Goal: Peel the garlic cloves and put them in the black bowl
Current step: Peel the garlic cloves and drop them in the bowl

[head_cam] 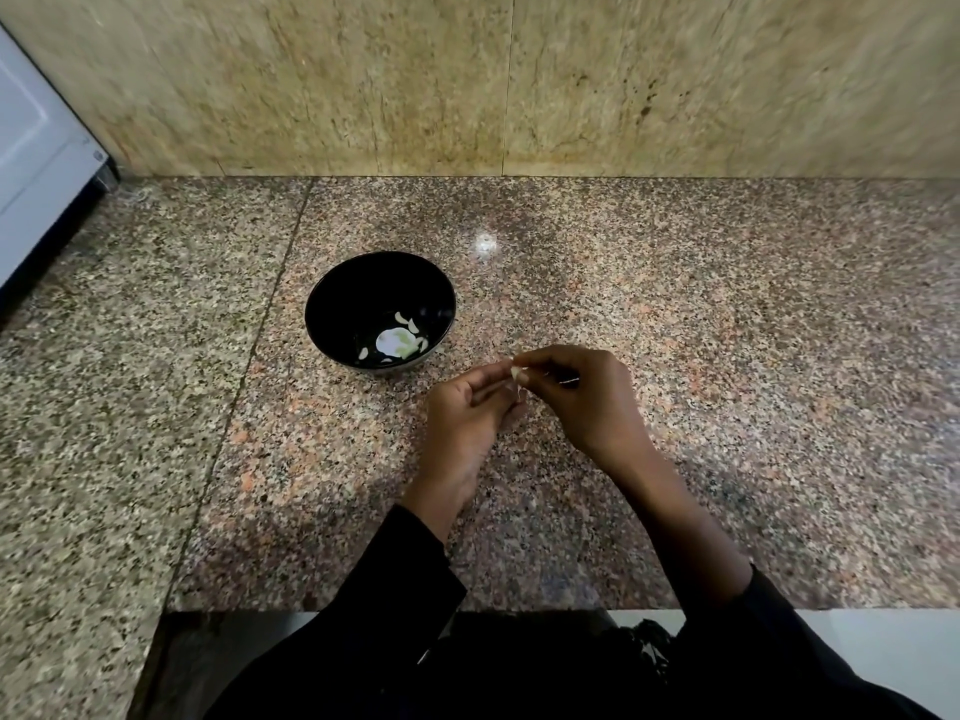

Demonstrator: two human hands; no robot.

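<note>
Black sleeves (410, 579) fill the near edge, both forearms reaching out over the speckled counter (727, 356).

Far left: white appliance (36, 163) against the wall, its face blurred.

Left of centre: bowl (332, 304), black, upright on the counter, just beyond the hands and not touching them. Several pale peeled cloves (402, 319) lie in its bottom, around a bright reflection.

Centre: left hand (462, 413), palm turned up, fingers curled loosely with the tips meeting the right hand's; fingertips blurred, so whether they pinch the clove cannot be told.

Right of it: right hand (587, 402), knuckles up, thumb and forefinger pinched together on 1 small pale clove (517, 375), held above the counter just right of the bowl.

Behind: tan stone wall (519, 80).
</note>
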